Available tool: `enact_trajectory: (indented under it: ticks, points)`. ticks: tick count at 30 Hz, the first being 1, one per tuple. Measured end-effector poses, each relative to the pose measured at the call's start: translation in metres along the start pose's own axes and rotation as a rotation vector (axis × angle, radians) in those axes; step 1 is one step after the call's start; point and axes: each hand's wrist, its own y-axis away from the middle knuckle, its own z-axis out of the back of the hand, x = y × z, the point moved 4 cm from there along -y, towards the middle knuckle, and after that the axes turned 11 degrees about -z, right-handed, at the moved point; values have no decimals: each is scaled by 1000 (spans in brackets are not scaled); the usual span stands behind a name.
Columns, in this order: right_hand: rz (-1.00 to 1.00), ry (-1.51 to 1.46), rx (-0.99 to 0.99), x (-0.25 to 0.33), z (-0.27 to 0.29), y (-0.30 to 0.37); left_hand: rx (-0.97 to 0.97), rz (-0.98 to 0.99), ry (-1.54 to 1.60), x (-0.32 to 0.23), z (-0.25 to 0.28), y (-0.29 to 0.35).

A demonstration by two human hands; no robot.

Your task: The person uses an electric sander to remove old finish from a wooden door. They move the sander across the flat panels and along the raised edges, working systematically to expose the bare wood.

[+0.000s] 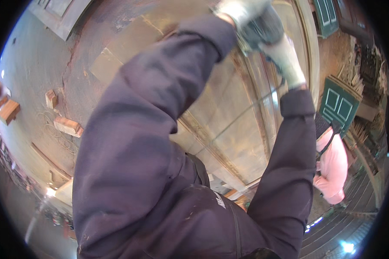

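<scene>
1. A small white mark, like lettering, sits on the front of the wearer's dark jacket; it is the only writing that catches the eye.
2. Under the arms and hands lies a panelled wooden door, brownish, with raised mouldings running lengthwise.
3. The left sleeve covers much of the door's left side; the right sleeve crosses its lower right.
4. Left of it, wooden blocks rest on the grey floor, and a grey panel shows at the upper left.
5. At the right stand a green panel with pale outlines and, just below it, another person in a pink top, bent over.
6. A thin dark cord slants across the door from near the right wrist.
7. The left hand and right hand, both in pale gloves, meet above the door's upper part at a dark grey mass (tool or glove coating, the blur hides which). I cannot tell whether the fingers of either hand are spread or closed on something.
</scene>
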Motion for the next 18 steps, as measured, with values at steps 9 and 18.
enact_trajectory:
  ticks: [9, 18]
  points:
    - [-58, -87, 30, -69, -6, 66, 142, 596, 597, -64, -16, 43]
    - [-335, -211, 106, -249, -30, 204, 364, 370, 528, -270, -63, 114]
